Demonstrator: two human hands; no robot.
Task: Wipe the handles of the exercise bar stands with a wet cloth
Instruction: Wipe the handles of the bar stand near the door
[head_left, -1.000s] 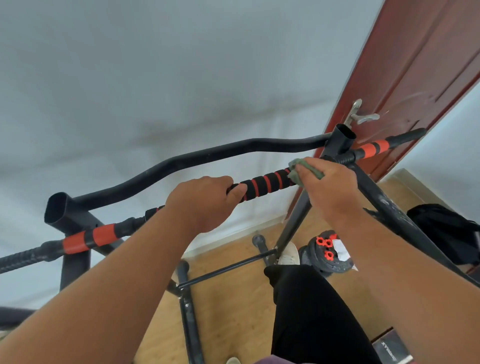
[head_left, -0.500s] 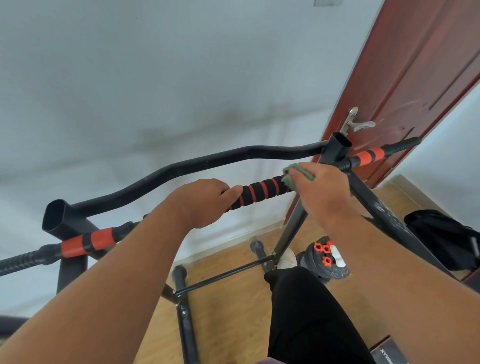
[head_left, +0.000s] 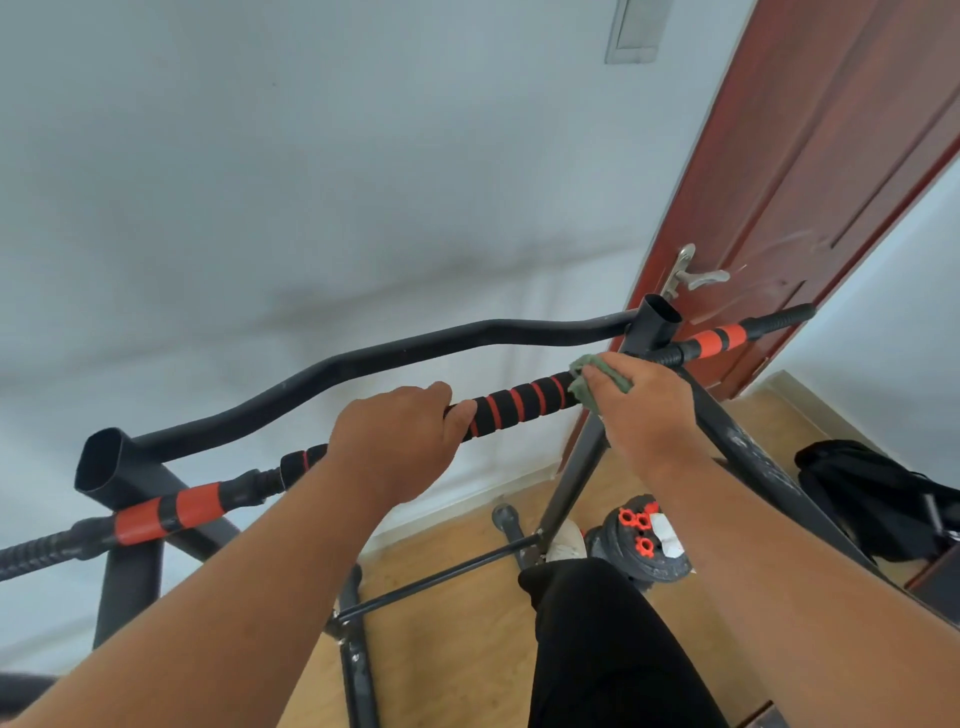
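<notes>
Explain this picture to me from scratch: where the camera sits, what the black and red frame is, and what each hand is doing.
The camera is worn on the person's head and looks down past both forearms, so this is their own view. The frame is an exercise bar stand: black metal tubes with a straight handle bar across the front, padded in black foam with red rings. The left hand grips that bar bare. The right hand presses a green cloth round the bar, near the right upright, to wipe it. Below is a wooden floor, where weight plates with red fittings and a black bag lie. A red-brown door stands behind, at the right.
</notes>
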